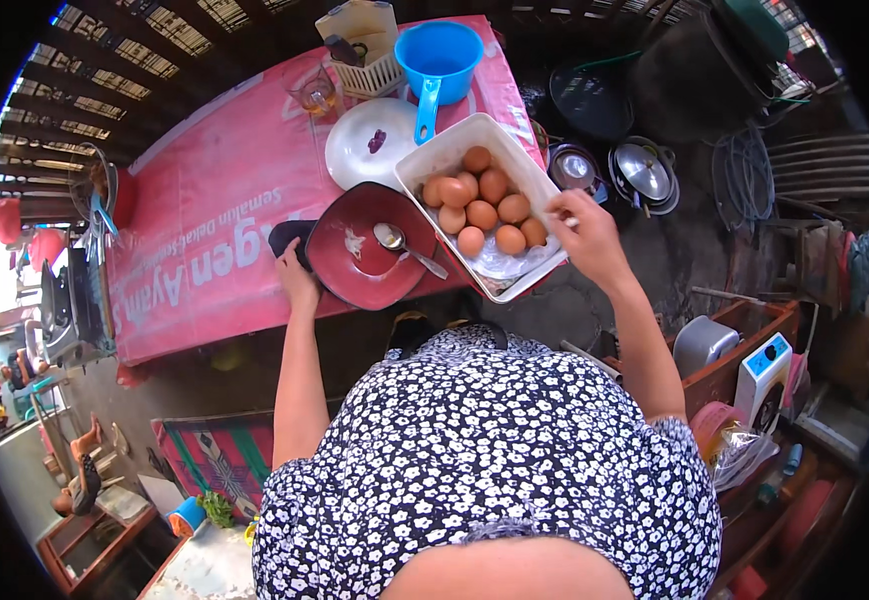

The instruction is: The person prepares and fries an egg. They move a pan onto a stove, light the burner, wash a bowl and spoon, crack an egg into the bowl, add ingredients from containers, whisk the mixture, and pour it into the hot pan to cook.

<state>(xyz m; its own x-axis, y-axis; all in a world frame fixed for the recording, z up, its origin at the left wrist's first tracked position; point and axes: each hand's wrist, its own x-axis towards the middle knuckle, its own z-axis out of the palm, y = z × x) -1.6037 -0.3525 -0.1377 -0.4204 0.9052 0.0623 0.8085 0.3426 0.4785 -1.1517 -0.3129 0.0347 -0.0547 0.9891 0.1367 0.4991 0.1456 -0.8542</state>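
My left hand (298, 279) is at the left side of a dark red, squarish plate (374, 279), its fingers against a black, cloth-like thing (290, 238) beside the plate. How firmly it grips is unclear. A metal spoon (421, 259) and a small pale scrap (354, 244) lie on the plate. My right hand (586, 236) is at the right rim of a white plastic box (496, 127), fingertips pinched on a small white item (571, 222). Several brown eggs (482, 215) and clear plastic film (502, 262) are in the box, which sits over the table's edge.
On the pink-covered table (202, 187) stand a blue dipper (446, 56), a white plate (352, 150) with purple pieces, a drinking glass (316, 96) and a cream basket (367, 75). Lidded pots (643, 171) stand to the right. A wooden rack (712, 364) holds a metal container (704, 341).
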